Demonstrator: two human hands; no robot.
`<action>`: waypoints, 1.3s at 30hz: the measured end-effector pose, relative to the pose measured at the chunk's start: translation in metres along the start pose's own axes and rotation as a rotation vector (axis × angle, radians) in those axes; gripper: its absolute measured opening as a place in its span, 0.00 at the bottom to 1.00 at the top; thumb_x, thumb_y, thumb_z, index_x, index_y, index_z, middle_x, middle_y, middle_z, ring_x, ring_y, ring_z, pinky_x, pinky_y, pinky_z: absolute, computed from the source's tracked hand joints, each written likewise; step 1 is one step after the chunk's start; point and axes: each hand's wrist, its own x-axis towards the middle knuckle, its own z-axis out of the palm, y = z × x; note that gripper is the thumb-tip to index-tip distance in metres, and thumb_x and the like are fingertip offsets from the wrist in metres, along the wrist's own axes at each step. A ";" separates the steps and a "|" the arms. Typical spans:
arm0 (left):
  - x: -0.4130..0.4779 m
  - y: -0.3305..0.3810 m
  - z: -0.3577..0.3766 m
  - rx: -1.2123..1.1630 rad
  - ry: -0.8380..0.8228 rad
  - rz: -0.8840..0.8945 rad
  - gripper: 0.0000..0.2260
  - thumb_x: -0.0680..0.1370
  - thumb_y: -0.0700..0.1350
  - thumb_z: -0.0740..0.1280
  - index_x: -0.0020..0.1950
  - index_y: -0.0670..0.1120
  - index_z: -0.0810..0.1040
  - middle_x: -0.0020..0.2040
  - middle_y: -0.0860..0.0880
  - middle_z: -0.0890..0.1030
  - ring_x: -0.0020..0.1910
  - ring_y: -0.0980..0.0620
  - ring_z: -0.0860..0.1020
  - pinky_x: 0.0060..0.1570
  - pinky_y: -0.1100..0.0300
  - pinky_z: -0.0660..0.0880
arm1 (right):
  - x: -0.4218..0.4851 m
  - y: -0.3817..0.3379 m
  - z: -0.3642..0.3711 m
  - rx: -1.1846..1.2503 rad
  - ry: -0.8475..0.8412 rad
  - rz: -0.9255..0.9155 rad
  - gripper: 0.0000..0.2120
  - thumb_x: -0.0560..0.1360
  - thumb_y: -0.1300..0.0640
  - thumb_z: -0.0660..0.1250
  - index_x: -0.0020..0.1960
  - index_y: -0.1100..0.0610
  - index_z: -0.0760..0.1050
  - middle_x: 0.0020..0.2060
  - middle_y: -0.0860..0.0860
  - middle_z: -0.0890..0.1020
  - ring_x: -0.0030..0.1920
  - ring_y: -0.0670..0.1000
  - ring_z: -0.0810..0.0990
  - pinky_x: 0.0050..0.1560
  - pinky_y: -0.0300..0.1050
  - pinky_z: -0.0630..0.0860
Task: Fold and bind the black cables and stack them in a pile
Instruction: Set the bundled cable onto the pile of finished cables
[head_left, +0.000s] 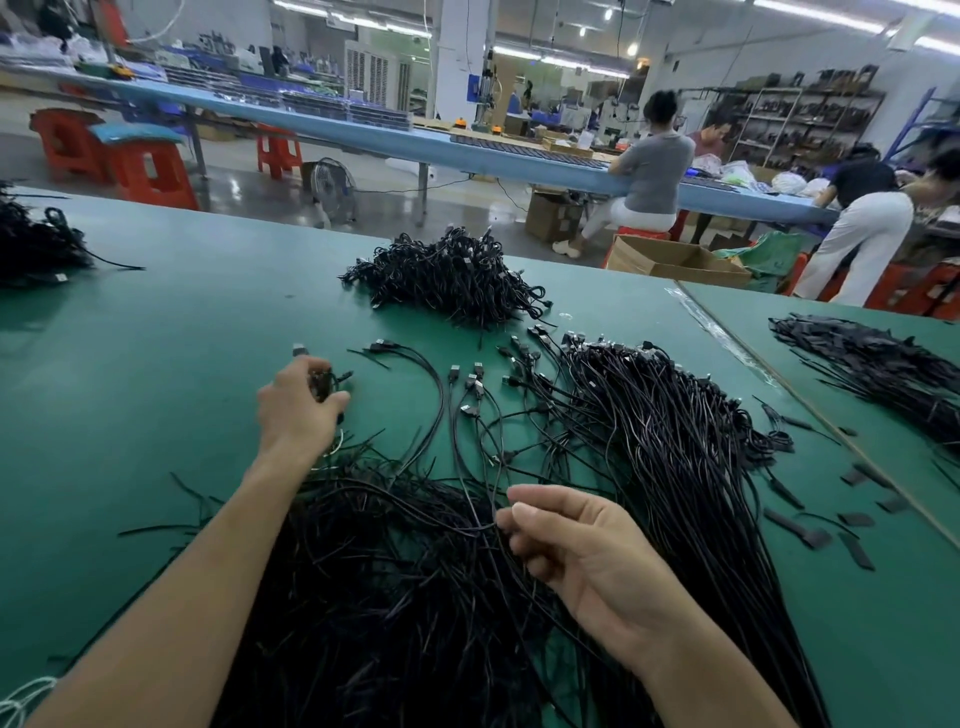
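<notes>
Loose cables (691, 519) lie lengthwise (plugs far end); left hand (298, 405) grips bundle (323, 383).

1. My green worktop (156, 322) has a smooth, matt covering with only a dull sheen.
2. The thin black cables (675, 441) wear a smooth, plastic-looking sheath that catches faint streaks of light.
3. Their small plug ends (453, 371) show bright silvery metal set in black plastic.
4. The flat black strips (852, 551) look dull and matt; cloth or plastic, I cannot tell.
5. A clear glossy film strip (727, 332) lies along the worktop seam.
6. Beyond my worktop, the brown cardboard box (670, 262) is matt, the red plastic stools (150, 176) are slightly glossy, and the grey floor (249, 176) is polished and reflective.
</notes>
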 end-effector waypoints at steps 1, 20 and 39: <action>0.006 -0.008 0.004 0.060 -0.003 -0.001 0.18 0.75 0.40 0.75 0.64 0.43 0.79 0.57 0.38 0.83 0.57 0.39 0.80 0.62 0.46 0.75 | 0.000 0.000 -0.001 -0.015 -0.002 -0.004 0.13 0.63 0.60 0.76 0.48 0.60 0.85 0.43 0.61 0.86 0.34 0.48 0.81 0.32 0.38 0.76; -0.028 0.037 0.059 0.671 -0.480 0.167 0.11 0.79 0.52 0.68 0.53 0.46 0.83 0.53 0.47 0.83 0.53 0.47 0.80 0.55 0.50 0.78 | -0.003 0.004 -0.008 -0.138 0.034 -0.015 0.09 0.70 0.53 0.72 0.41 0.59 0.85 0.32 0.58 0.81 0.27 0.48 0.73 0.25 0.37 0.66; -0.027 0.038 0.055 0.276 -0.553 -0.032 0.02 0.74 0.41 0.74 0.45 0.46 0.82 0.47 0.46 0.81 0.45 0.49 0.77 0.45 0.57 0.75 | 0.002 0.009 -0.010 -0.138 0.051 -0.027 0.07 0.77 0.58 0.70 0.44 0.59 0.84 0.34 0.58 0.82 0.27 0.47 0.74 0.24 0.36 0.66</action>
